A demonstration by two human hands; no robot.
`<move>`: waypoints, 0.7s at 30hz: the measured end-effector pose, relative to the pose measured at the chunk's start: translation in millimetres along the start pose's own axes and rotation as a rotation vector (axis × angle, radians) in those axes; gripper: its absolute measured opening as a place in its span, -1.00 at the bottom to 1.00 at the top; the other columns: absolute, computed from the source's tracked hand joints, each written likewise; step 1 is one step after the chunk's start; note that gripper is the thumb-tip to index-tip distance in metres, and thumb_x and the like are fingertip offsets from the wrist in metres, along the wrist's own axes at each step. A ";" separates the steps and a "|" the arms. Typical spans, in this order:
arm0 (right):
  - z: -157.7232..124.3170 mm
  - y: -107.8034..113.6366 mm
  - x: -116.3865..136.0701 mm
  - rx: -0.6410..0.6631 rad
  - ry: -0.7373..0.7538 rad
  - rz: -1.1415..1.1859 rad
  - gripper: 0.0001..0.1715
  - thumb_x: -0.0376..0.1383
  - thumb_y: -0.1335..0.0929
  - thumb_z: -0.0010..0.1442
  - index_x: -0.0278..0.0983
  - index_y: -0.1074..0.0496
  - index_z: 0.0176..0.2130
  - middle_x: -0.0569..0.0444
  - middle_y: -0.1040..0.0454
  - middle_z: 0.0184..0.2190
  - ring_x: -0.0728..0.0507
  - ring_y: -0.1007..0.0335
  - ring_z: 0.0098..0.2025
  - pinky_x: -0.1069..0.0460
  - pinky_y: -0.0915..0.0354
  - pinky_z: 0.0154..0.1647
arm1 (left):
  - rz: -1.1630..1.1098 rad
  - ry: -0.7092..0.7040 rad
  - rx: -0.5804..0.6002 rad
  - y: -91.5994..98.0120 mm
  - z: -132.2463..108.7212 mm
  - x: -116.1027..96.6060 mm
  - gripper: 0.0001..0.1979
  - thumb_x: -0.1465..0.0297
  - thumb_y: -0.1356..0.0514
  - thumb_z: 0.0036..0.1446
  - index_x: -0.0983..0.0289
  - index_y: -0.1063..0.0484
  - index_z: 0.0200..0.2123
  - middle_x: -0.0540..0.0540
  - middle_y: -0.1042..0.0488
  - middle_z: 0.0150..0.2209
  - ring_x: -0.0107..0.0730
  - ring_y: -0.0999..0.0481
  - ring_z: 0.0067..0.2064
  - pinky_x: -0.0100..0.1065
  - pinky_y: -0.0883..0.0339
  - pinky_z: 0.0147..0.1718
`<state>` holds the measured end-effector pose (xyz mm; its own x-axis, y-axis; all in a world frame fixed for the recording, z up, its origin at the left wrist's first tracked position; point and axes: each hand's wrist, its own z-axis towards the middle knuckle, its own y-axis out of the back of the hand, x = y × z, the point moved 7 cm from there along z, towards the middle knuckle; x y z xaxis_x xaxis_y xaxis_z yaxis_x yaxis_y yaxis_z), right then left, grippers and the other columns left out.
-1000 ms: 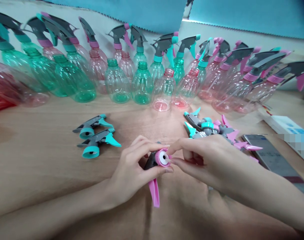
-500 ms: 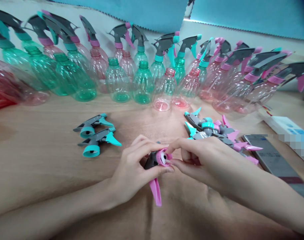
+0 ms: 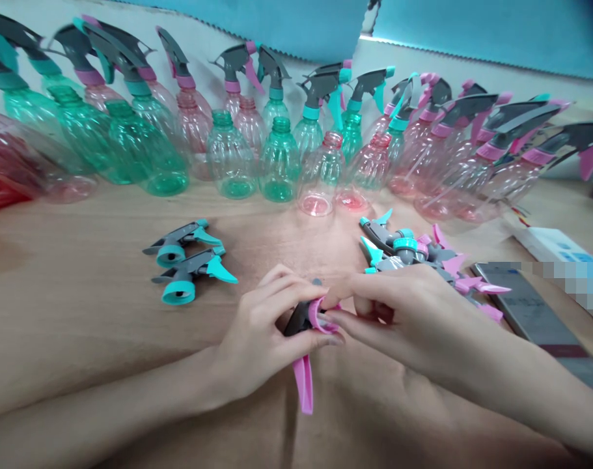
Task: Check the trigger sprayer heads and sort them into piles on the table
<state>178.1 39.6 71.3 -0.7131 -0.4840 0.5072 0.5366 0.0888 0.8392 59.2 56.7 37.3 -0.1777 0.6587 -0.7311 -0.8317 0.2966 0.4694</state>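
Observation:
My left hand (image 3: 271, 319) is closed around a grey trigger spray head (image 3: 299, 319) with a pink trigger (image 3: 303, 384) hanging downward. Its pink collar (image 3: 316, 315) faces right. My right hand (image 3: 394, 306) has thumb and index finger inside the collar's mouth, on a white gasket (image 3: 322, 316) that they partly cover. To the left, two grey spray heads with turquoise collars (image 3: 178, 292) lie on the table. Beyond my right hand is a pile of spray heads (image 3: 406, 246) with turquoise and pink parts, partly hidden by that hand.
Open-necked clear bottles, green (image 3: 279, 163) and pink (image 3: 320, 176), stand across the back. Behind them are bottles with spray heads fitted (image 3: 308, 117). A phone (image 3: 530, 312) and a white box (image 3: 560, 244) lie at the right. Red material (image 3: 8, 189) is at the far left.
The spray head has shifted slightly down and right, its collar turned further toward my right hand. My right fingertips sit deeper in the collar, covering more of the white gasket.

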 end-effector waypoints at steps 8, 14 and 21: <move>-3.1 1.2 -6.9 0.079 0.034 -0.130 -0.85 -0.36 -0.36 0.12 -0.23 -0.37 -0.48 0.32 -0.20 -0.69 0.10 -0.01 -0.66 0.12 0.09 -0.63 | 0.028 0.024 -0.008 -0.7 0.1 2.7 -0.70 0.40 -0.40 -0.07 0.26 -0.48 -0.22 0.04 -0.50 -0.39 -0.34 -0.35 -0.31 -0.34 -0.31 -0.32; -3.2 0.3 -4.3 0.108 0.042 -0.119 -0.90 -0.36 -0.35 0.16 -0.21 -0.47 -0.29 0.31 -0.24 -0.67 0.10 -0.08 -0.65 0.13 0.05 -0.61 | 0.021 0.039 0.009 -1.3 -0.3 3.7 -0.71 0.41 -0.39 -0.05 0.25 -0.47 -0.21 0.03 -0.50 -0.38 -0.33 -0.35 -0.29 -0.34 -0.30 -0.31; -1.8 -1.2 0.6 0.094 0.028 -0.112 -0.89 -0.36 -0.32 0.19 -0.25 -0.41 -0.39 0.28 -0.25 -0.64 0.08 -0.10 -0.61 0.12 0.03 -0.58 | 0.029 0.062 0.008 -1.2 0.4 5.7 -0.74 0.40 -0.39 -0.05 0.27 -0.49 -0.24 0.04 -0.51 -0.38 -0.32 -0.35 -0.29 -0.33 -0.29 -0.31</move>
<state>177.8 37.7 70.3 -0.7524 -0.5195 0.4050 0.4089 0.1137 0.9055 59.3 60.4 32.8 -0.2338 0.6230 -0.7464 -0.8218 0.2836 0.4941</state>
